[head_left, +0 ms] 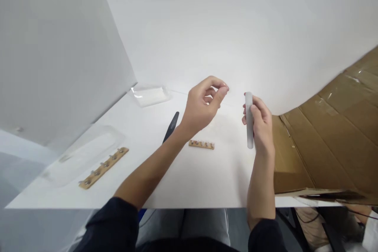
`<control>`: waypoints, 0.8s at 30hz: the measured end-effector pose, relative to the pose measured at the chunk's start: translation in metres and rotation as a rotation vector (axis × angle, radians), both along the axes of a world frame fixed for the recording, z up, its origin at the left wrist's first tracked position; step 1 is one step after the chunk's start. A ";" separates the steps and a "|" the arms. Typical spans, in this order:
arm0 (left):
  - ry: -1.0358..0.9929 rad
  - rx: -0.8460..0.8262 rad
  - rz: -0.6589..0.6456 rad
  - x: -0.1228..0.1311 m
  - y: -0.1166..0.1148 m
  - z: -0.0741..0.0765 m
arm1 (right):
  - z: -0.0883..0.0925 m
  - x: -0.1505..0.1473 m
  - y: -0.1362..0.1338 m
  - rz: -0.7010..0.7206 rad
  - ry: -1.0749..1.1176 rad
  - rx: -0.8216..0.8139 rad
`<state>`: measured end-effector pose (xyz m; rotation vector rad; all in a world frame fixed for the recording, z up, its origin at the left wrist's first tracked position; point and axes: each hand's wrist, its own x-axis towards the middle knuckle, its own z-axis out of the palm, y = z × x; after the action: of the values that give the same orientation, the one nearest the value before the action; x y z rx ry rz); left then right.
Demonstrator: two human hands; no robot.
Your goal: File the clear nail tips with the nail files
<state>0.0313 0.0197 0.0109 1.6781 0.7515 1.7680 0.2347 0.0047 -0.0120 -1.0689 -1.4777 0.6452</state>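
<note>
My right hand [261, 126] is closed around a slim grey tube [249, 120], held upright above the white table [189, 181]. My left hand [203, 104] hovers to the left of it with thumb and forefinger pinched; what they hold, if anything, is too small to make out. Below and between the hands lies a short tan strip [201, 144] with several small pegs on it.
A longer tan strip [103, 167] with pegs lies at the left beside a clear plastic tray [85, 153]. A black flat tool [171, 126] lies behind my left wrist. A clear bag [150, 95] sits at the back. A cardboard box [325, 141] stands at the right.
</note>
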 end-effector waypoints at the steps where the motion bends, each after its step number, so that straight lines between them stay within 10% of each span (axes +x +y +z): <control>1: -0.021 0.048 0.041 0.002 -0.001 0.007 | 0.011 -0.008 -0.004 0.026 0.057 0.037; 24: 0.026 0.194 0.021 0.013 0.018 -0.002 | 0.025 -0.041 -0.013 -0.025 -0.235 0.330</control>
<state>0.0445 0.0374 0.0087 1.8272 0.6272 1.8878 0.1935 -0.0086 0.0133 -0.9243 -1.7008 0.2492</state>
